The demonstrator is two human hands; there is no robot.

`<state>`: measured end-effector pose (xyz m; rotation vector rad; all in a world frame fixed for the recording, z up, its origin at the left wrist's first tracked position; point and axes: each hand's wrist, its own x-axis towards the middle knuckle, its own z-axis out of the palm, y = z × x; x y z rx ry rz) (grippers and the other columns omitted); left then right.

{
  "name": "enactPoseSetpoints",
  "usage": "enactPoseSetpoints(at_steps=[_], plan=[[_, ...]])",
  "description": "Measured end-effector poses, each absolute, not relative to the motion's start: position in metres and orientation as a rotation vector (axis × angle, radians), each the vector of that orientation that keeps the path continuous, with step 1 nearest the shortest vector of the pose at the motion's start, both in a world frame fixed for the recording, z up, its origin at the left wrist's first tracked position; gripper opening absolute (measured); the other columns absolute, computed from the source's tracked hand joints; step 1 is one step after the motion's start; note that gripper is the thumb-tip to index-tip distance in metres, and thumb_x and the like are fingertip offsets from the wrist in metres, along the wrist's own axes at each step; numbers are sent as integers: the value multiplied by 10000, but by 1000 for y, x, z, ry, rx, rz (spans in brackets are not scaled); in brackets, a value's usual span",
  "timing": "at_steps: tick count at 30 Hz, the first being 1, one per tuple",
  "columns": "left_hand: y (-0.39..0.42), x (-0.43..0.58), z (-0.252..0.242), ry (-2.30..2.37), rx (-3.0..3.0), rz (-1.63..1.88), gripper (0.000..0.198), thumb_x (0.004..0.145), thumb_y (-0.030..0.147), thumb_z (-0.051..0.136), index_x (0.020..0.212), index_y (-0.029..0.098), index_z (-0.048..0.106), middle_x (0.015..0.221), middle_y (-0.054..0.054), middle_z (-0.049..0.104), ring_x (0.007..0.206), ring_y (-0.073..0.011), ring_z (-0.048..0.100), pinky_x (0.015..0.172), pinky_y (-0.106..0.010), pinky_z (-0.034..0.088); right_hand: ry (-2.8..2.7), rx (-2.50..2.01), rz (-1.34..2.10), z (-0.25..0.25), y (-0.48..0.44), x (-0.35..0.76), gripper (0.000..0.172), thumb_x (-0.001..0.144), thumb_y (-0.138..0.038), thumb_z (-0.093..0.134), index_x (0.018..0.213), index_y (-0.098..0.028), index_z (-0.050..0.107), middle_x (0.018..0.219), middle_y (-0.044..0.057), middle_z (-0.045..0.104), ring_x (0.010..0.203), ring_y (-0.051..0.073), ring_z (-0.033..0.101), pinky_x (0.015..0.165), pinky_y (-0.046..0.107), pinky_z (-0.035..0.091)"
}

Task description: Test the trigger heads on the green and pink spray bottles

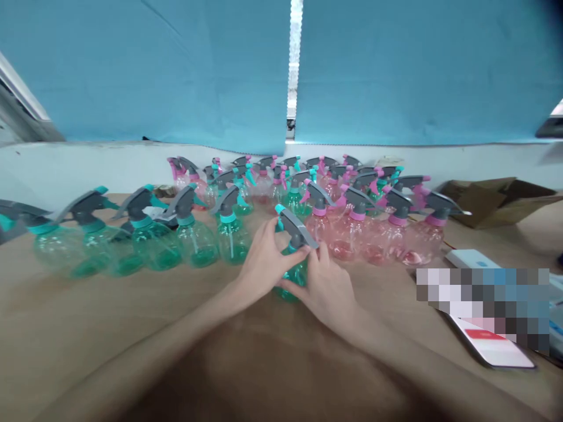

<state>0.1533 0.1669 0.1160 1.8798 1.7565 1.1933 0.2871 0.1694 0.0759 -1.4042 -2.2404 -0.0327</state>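
Both my hands are on a green spray bottle (290, 293) that stands upright at the middle of the table. My left hand (267, 252) is closed around the grey and turquoise spray head at its neck. My right hand (328, 284) wraps the right side of the bottle, with its thumb low on the body. Fingers hide most of the neck and collar. To the left is a row of green spray bottles (197, 243) with turquoise collars. Just right of my hands stand several pink spray bottles (345, 234) with pink collars.
More pink and green spray bottles (264, 181) crowd behind. A phone (501, 346) lies at the right, partly under a pixelated patch, near a white box (472, 258). An open cardboard box (488, 202) is at the back right. Blue curtains (176, 70) hang behind the table (109, 328).
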Motion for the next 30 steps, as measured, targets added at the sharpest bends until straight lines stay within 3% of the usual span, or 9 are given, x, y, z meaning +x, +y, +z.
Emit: enactPoseSetpoints(at_steps=[3, 7, 11, 15, 19, 24, 30], plan=[[163, 162, 120, 1705, 1936, 1174, 512, 785, 305, 630, 1248, 185, 449, 1298, -118, 540, 1190, -280, 515, 1007, -461, 402, -2210, -1291, -157, 70, 156, 297, 735, 816, -742, 392, 1152, -104, 535, 1010, 188, 600, 837, 322, 647, 527, 382, 535], [159, 163, 125, 1585, 1980, 1180, 591, 768, 217, 593, 1322, 157, 398, 1404, -127, 466, 1275, -266, 456, 1070, -441, 357, -2156, -1102, -103, 61, 155, 305, 829, 802, -767, 351, 1222, -65, 486, 1098, 227, 603, 998, 360, 596, 758, 484, 542], [159, 163, 123, 1510, 1956, 1176, 541, 760, 180, 566, 1282, 156, 426, 1339, -125, 521, 1197, -265, 522, 1018, -444, 410, -2184, -934, 118, 51, 164, 306, 806, 838, -716, 383, 1272, -38, 418, 1200, 246, 573, 1129, 359, 543, 917, 510, 479], [162, 162, 114, 1484, 1930, 1226, 465, 771, 177, 569, 1227, 181, 476, 1144, -94, 613, 1001, -240, 601, 893, -424, 480, -2223, -846, 320, 47, 164, 304, 775, 828, -666, 493, 1305, -68, 372, 1217, 239, 564, 1149, 357, 534, 949, 536, 453], [167, 158, 106, 1429, 1816, 1310, 329, 823, 242, 576, 1147, 209, 533, 941, -34, 639, 845, -180, 613, 761, -325, 513, -2288, -781, 506, 48, 161, 310, 790, 820, -612, 566, 1389, -150, 273, 1301, 196, 508, 1198, 323, 500, 956, 506, 457], [169, 152, 107, 1418, 1796, 1273, 283, 755, 117, 542, 1021, 209, 570, 853, 2, 596, 818, -161, 613, 733, -285, 496, -2401, -760, 597, 43, 175, 334, 748, 849, -570, 559, 1426, -215, 242, 1384, 157, 458, 1277, 295, 439, 1026, 501, 399], [168, 151, 112, 1478, 1900, 1208, 175, 731, 134, 532, 891, 185, 586, 780, 8, 586, 646, -120, 526, 593, -254, 426, -2502, -869, 548, 24, 201, 361, 797, 811, -636, 558, 1428, -195, 312, 1429, 173, 435, 1328, 336, 384, 1057, 565, 341]])
